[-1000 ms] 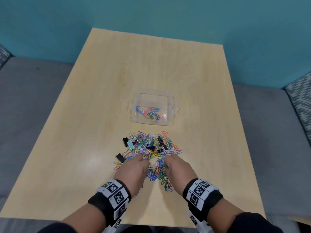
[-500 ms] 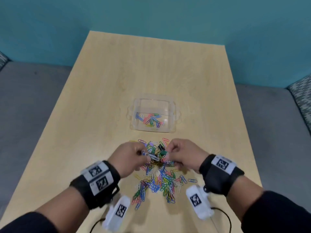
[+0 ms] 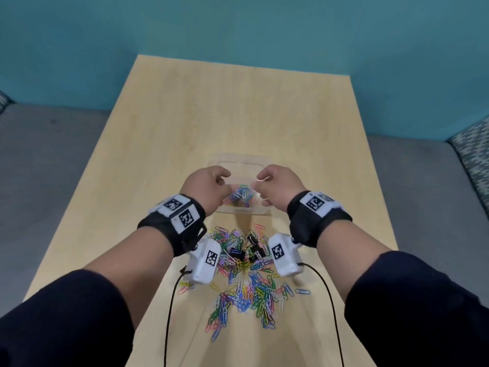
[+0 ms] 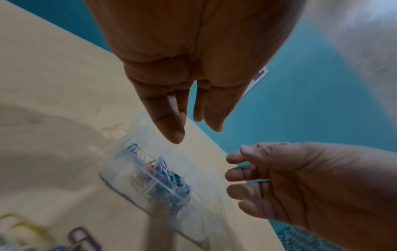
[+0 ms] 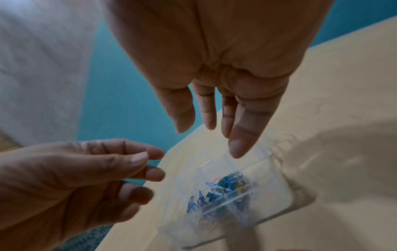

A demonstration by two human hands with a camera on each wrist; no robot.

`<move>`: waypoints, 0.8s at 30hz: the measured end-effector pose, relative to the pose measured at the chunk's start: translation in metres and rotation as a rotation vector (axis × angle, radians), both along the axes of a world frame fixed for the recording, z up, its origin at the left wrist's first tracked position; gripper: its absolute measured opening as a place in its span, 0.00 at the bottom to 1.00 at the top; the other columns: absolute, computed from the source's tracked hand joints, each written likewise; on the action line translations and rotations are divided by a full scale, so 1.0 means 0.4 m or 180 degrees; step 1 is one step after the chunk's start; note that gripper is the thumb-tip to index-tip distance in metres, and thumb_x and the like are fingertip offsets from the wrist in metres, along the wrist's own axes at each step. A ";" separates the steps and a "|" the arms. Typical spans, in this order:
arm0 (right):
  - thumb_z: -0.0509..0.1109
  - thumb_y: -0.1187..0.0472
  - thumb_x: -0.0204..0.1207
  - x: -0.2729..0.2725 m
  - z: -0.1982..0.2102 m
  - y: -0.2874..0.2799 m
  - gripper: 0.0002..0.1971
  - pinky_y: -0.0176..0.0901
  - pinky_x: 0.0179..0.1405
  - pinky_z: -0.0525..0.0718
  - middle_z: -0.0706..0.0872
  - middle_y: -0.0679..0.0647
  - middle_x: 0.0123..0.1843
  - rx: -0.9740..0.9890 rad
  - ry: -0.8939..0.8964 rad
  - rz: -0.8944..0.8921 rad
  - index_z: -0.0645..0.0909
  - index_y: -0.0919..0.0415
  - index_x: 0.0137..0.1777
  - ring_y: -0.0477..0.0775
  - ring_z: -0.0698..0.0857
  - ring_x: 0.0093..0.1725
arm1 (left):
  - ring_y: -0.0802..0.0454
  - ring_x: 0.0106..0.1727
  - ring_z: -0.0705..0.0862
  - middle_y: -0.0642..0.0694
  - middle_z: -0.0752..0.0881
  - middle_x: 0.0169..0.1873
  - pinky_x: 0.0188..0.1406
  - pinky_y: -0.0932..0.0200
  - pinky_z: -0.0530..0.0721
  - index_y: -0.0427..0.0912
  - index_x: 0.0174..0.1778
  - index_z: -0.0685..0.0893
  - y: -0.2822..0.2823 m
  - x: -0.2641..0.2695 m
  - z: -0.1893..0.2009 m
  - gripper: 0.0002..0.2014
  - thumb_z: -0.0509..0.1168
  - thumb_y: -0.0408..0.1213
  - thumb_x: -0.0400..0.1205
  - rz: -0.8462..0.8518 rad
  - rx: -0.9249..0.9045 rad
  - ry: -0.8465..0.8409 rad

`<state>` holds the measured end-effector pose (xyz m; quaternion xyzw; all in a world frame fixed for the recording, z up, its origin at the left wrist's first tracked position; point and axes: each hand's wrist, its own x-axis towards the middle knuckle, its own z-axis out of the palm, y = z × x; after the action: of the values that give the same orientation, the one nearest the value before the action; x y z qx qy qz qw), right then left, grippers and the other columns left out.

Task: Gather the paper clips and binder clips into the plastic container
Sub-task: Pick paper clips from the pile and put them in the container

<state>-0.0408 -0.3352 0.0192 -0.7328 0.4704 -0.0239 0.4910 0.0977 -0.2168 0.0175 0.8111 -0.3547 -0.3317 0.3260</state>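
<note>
The clear plastic container [image 3: 243, 211] stands mid-table with colored paper clips [image 3: 243, 196] inside. Both hands hover just above it. My left hand [image 3: 211, 186] is over its left side and my right hand [image 3: 272, 185] over its right side. The wrist views show the left hand [image 4: 193, 130] and the right hand [image 5: 206, 135] with relaxed fingers and nothing in them, above the container [image 4: 199, 200] [image 5: 277, 195]. Nearer to me a loose pile of paper clips [image 3: 246, 284] spreads on the table, with black binder clips [image 3: 235, 252] at its far end.
The light wood table [image 3: 238, 107] ends at a teal wall. Grey couch seats [image 3: 53, 154] flank it, with a patterned cushion [image 3: 473, 147] at the right. White wrist cameras with black cables [image 3: 172, 300] hang under both wrists over the pile.
Both hands have lifted from the pile and moved forward to above the container. The clips they pinched half a second ago are gone from the fingers, and the container holds more clips.
</note>
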 end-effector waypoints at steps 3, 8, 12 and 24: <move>0.70 0.51 0.75 -0.099 0.001 0.030 0.14 0.51 0.52 0.84 0.84 0.52 0.51 -0.0574 0.0404 0.0425 0.80 0.54 0.58 0.55 0.84 0.48 | 0.51 0.35 0.87 0.52 0.85 0.43 0.44 0.53 0.85 0.50 0.56 0.82 0.100 -0.023 -0.003 0.13 0.70 0.44 0.77 -0.0106 0.0012 -0.0279; 0.69 0.49 0.73 -0.340 -0.068 0.166 0.24 0.45 0.57 0.77 0.77 0.52 0.59 -0.0605 0.1301 0.1054 0.73 0.51 0.68 0.55 0.81 0.57 | 0.53 0.47 0.82 0.54 0.79 0.46 0.46 0.59 0.76 0.52 0.58 0.81 0.363 -0.135 -0.077 0.18 0.69 0.51 0.74 -0.0980 0.0862 -0.0709; 0.72 0.43 0.67 -0.454 -0.115 0.291 0.38 0.44 0.65 0.72 0.68 0.50 0.66 -0.0593 0.1587 0.1178 0.63 0.45 0.77 0.55 0.71 0.63 | 0.50 0.53 0.81 0.51 0.74 0.57 0.48 0.61 0.74 0.53 0.70 0.71 0.497 -0.232 -0.141 0.31 0.71 0.55 0.72 -0.1138 0.1150 -0.0556; 0.70 0.56 0.76 -0.311 -0.171 0.404 0.31 0.50 0.65 0.73 0.65 0.57 0.71 -0.1266 0.1056 0.1501 0.63 0.51 0.78 0.61 0.68 0.65 | 0.45 0.59 0.72 0.46 0.65 0.64 0.55 0.50 0.79 0.55 0.76 0.59 0.352 -0.320 -0.191 0.32 0.66 0.38 0.78 -0.1447 0.0875 -0.1270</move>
<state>-0.1654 -0.1737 -0.0493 -0.8966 0.3477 0.1184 0.2475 -0.0303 -0.0758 -0.0588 0.7965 -0.5354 -0.2754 0.0553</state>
